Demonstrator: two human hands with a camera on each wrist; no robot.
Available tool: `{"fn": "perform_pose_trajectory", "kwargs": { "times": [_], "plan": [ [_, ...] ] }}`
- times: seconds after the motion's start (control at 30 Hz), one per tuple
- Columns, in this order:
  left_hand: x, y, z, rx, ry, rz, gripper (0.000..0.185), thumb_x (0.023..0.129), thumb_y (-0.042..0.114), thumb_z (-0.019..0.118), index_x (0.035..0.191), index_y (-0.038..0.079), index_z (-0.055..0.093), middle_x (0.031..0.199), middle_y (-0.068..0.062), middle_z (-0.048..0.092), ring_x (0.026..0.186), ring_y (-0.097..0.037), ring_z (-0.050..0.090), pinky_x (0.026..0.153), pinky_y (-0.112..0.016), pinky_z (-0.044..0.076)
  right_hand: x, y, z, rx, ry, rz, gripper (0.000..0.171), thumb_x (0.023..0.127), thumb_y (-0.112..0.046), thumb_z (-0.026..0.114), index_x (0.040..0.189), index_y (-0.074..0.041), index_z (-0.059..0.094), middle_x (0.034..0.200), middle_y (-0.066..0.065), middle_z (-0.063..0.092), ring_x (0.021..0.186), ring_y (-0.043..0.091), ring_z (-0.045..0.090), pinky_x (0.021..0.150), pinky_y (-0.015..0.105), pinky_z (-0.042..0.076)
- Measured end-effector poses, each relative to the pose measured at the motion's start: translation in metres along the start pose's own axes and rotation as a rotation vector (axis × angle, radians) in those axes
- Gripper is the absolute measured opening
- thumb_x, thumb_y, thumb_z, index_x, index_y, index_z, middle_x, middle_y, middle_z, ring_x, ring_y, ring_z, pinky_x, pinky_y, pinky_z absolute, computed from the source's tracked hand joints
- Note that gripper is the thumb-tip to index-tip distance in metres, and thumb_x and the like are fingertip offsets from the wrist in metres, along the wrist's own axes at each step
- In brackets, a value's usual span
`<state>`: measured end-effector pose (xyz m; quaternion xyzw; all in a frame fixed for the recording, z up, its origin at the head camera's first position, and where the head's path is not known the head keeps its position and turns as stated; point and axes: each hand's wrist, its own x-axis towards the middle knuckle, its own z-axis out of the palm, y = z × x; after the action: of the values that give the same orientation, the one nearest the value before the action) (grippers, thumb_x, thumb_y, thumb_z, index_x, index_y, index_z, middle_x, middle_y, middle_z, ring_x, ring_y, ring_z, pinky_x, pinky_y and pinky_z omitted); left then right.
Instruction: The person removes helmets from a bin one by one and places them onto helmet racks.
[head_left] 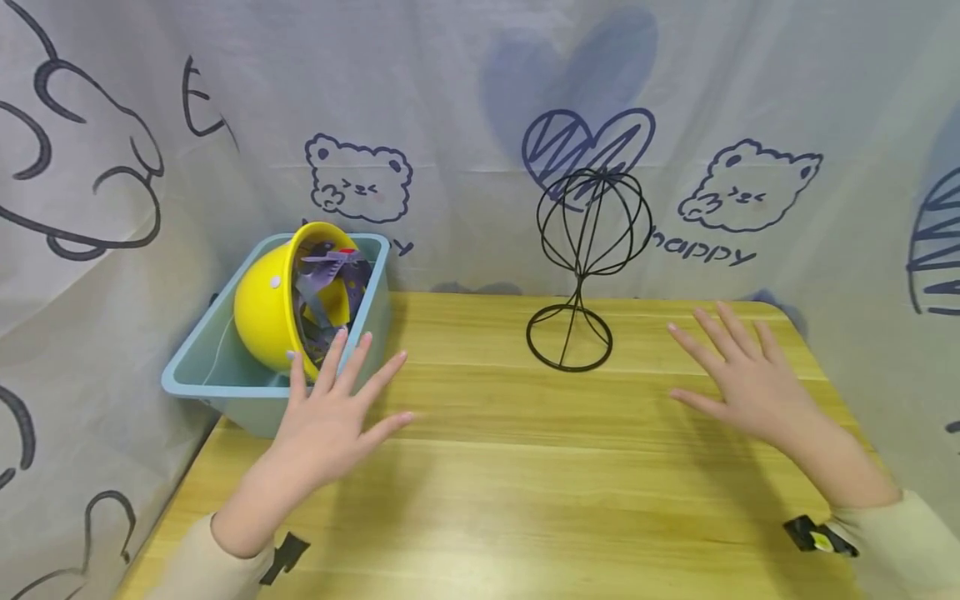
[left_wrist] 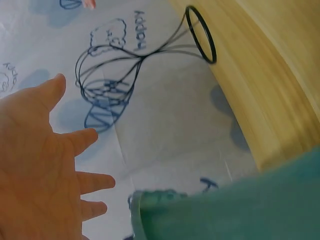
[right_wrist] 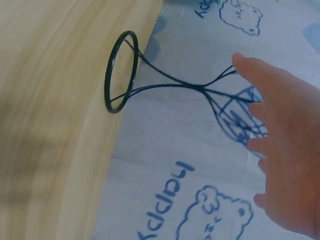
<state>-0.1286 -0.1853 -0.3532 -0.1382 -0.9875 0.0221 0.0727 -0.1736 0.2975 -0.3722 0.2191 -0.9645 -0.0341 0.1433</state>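
Observation:
A yellow hard hat (head_left: 273, 308) with grey straps inside lies on its side in a light blue plastic bin (head_left: 217, 379) at the table's left rear. My left hand (head_left: 330, 408) hovers with fingers spread just in front of the bin, holding nothing; the left wrist view shows its open palm (left_wrist: 35, 165) beside the bin's rim (left_wrist: 210, 205). A black wire hat stand (head_left: 581, 267) is upright at the centre rear. To its right, my right hand (head_left: 738, 375) is spread flat above the wood, empty, and its palm (right_wrist: 285, 150) faces the stand (right_wrist: 165, 85).
The wooden table (head_left: 525, 483) runs from the bin to a rounded right rear corner. A white cloth printed with bears and hearts (head_left: 465, 125) hangs close behind and on both sides.

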Motion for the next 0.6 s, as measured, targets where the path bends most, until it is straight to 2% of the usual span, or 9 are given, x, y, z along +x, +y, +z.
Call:
{"fn": "perform_pose_trajectory", "kwargs": {
  "times": [0.13,0.27,0.5,0.6],
  "plan": [
    [-0.01,-0.013,-0.005,-0.006,0.002,-0.032,0.067,0.08,0.075,0.019,0.139,0.047,0.001,0.152,0.001,-0.005,0.139,-0.026,-0.016,0.099,-0.057,-0.026,0.013,-0.005,-0.012,-0.026,0.063,-0.1,0.078,0.078,-0.059,0.053,0.142,-0.027,0.021,0.152,0.004,0.005,0.141,0.022,-0.008,0.111,0.047,-0.009],
    [-0.019,-0.025,-0.01,-0.021,0.012,-0.064,0.067,0.08,0.074,0.023,0.139,0.046,0.005,0.153,-0.003,0.003,0.14,-0.029,-0.011,0.1,-0.062,-0.02,0.029,-0.013,-0.023,-0.051,0.145,-0.21,0.076,0.077,-0.06,0.051,0.14,-0.025,0.028,0.152,0.005,0.012,0.141,0.025,0.001,0.113,0.048,0.0],
    [-0.03,-0.048,-0.015,-0.055,0.015,-0.133,0.068,0.081,0.072,0.029,0.14,0.043,0.013,0.15,-0.012,0.017,0.139,-0.035,-0.007,0.099,-0.065,-0.016,0.059,-0.034,-0.042,-0.051,0.254,-0.381,0.071,0.08,-0.06,0.045,0.139,-0.023,0.032,0.15,0.007,0.016,0.139,0.029,0.012,0.112,0.049,0.007],
    [-0.032,-0.057,-0.017,-0.07,0.013,-0.165,0.068,0.081,0.072,0.029,0.14,0.042,0.013,0.149,-0.013,0.02,0.137,-0.041,-0.003,0.099,-0.068,-0.011,0.073,-0.041,-0.046,-0.049,0.309,-0.444,0.068,0.083,-0.062,0.04,0.138,-0.022,0.034,0.149,0.008,0.021,0.138,0.031,0.018,0.111,0.05,0.01]
  ]
}}
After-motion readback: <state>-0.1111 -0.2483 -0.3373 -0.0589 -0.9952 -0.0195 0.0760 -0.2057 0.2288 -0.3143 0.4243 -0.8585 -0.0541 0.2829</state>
